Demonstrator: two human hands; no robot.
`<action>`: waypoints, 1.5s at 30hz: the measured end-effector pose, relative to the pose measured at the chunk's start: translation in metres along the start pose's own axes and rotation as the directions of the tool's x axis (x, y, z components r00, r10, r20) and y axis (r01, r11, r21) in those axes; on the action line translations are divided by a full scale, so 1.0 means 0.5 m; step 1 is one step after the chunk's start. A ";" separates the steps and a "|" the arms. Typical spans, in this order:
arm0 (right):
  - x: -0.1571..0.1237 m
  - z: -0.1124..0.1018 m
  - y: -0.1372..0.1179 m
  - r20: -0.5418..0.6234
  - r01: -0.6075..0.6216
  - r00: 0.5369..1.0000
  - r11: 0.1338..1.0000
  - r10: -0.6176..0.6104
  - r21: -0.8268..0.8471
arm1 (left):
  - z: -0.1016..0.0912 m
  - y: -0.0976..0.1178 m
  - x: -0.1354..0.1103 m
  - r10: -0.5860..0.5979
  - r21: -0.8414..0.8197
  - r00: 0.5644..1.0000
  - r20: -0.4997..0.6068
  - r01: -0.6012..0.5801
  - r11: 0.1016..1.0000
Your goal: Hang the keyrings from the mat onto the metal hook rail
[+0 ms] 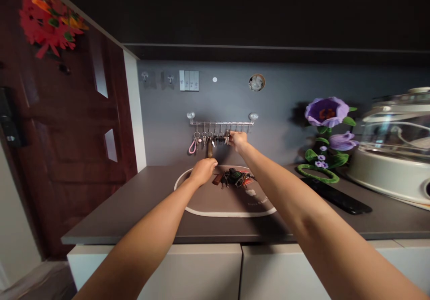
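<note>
A hook rail [221,123] on the grey wall carries several bunches of keys, among them a ring with a pink loop [192,147] at the left and a brown strap [210,150]. My right hand [239,139] is raised to the rail, its fingers pinched on a small bunch of keys [227,137] at one hook. Just below the brown strap, my left hand [204,171] is closed with curled fingers; what it holds, if anything, is hidden. A pile of keys and dark fobs [234,177] lies on the brown mat [221,203] beneath my hands.
Purple knitted flowers [327,111] with a green ring base, a long black object [337,197] and a white appliance with a clear cover [379,174] stand to the right. A dark cabinet [235,13] overhangs the counter [134,206]. A dark red door [74,156] is left.
</note>
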State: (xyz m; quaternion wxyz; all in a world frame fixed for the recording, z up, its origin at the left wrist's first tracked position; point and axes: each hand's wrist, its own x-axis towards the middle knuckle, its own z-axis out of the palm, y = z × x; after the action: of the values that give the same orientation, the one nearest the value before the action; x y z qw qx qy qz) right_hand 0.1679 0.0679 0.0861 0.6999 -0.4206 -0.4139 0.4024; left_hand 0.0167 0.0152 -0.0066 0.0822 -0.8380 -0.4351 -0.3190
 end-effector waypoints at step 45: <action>-0.108 -0.091 0.061 0.178 -0.022 0.983 0.990 0.047 -0.141 | -0.010 0.012 -0.008 0.039 -0.148 0.997 0.066 -0.029 0.989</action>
State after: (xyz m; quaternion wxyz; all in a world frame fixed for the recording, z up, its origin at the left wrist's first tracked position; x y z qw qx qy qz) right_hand 0.1850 0.0171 0.0313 0.6214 -0.4372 -0.4954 0.4211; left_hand 0.0173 0.0068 -0.0042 0.0107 -0.8595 -0.3985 -0.3198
